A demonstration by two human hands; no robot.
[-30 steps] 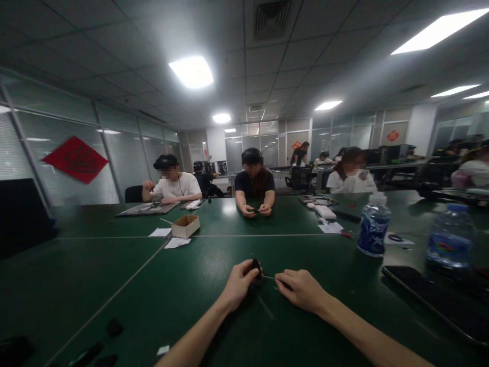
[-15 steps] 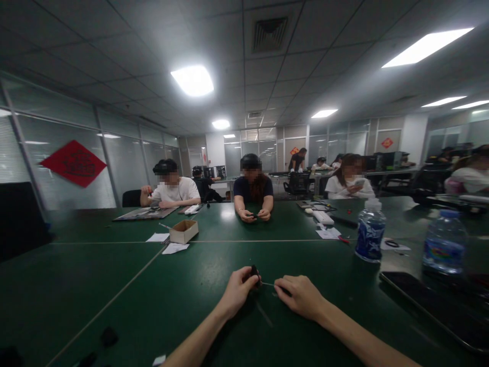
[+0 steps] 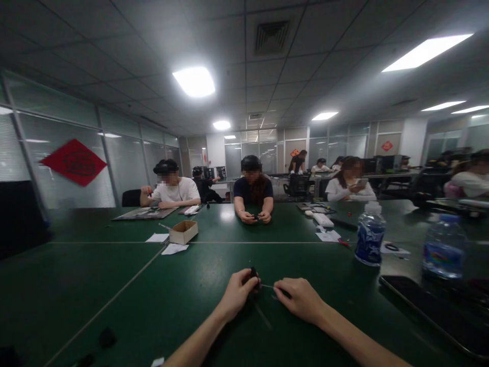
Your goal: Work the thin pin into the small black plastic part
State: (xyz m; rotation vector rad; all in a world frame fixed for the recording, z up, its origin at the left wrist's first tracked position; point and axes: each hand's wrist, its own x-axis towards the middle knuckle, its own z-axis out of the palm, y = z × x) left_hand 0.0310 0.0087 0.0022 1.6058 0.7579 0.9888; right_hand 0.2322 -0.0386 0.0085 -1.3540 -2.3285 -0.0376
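Observation:
My left hand (image 3: 239,294) is closed around a small black part (image 3: 253,273), its thumb and fingers pinching it just above the green table (image 3: 206,326). What kind of part it is cannot be made out. To the right, my right hand (image 3: 300,298) is closed on a thin screwdriver (image 3: 267,286), whose bright shaft points left and meets the black part or ends right beside it. The fingers hide most of its handle. A faint pale strip shows on the table below the hands.
A phone (image 3: 431,313) lies at right, near two bottles, one with a blue label (image 3: 370,237) and one clear (image 3: 444,250). Ahead stand a small open box (image 3: 184,233) and papers (image 3: 174,248). Dark pieces (image 3: 107,337) lie at lower left. Co-workers sit across the table.
Both hands keep nearly the same place and grip. The screwdriver's shaft still points at the black part. The whole view has shifted very slightly.

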